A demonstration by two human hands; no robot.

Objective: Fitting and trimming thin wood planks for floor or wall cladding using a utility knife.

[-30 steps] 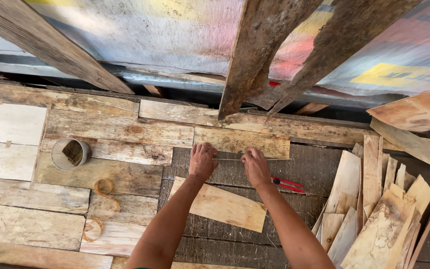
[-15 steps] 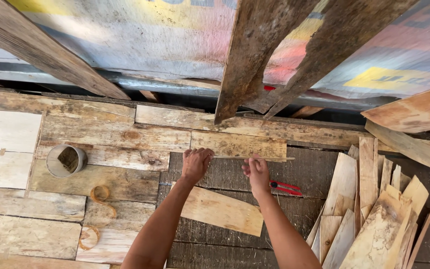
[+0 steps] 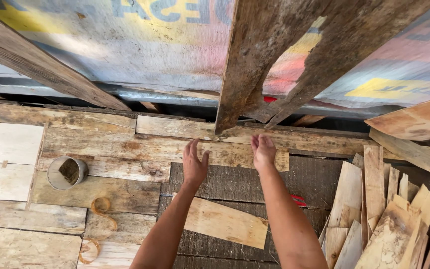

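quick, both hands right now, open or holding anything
Left hand: open, fingers spread, flat on the short pale plank, gripping nothing.
Right hand: open, holding nothing, resting on the same plank.

Can (image 3: 67, 173) left of plank (image 3: 225, 222)

One head camera looks steeply down and forward from above the person's shoulders. It sits close: both forearms rise from the bottom edge, left hand (image 3: 194, 164) and right hand (image 3: 263, 151) near centre. Plank floor (image 3: 100, 149) fills the lower frame; a tarp wall (image 3: 140, 45) crosses the top.
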